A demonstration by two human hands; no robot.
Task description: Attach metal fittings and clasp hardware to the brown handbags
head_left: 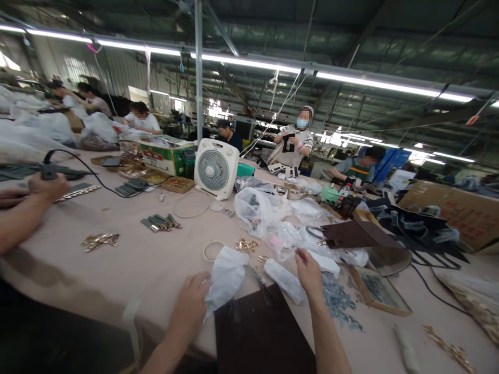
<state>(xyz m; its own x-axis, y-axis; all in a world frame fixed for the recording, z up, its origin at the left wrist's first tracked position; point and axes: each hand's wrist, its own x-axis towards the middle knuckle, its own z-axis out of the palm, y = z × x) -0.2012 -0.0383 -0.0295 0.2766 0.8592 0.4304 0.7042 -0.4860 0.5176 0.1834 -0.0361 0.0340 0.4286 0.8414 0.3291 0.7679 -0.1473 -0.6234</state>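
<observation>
My left hand (191,301) is closed on the edge of a crumpled sheet of thin white wrapping (226,272). Below lies a dark brown flat panel (261,332) with a dark strap-like handle (264,286) at its top edge. My right hand (311,275) is raised over the table, its fingers bent together; whatever they may pinch is hidden. Just left of it lies a white wrapped roll (284,280). Beyond the panel are a small pile of gold metal clasps (247,244) and a roll of tape (213,251).
A white fan (216,169) stands at the back. Clear plastic bags (261,210), a brown bag piece (358,236) and a cardboard tray (380,291) of grey pieces lie right. At left, a co-worker's hand (49,184) grips a black device. Other people work behind.
</observation>
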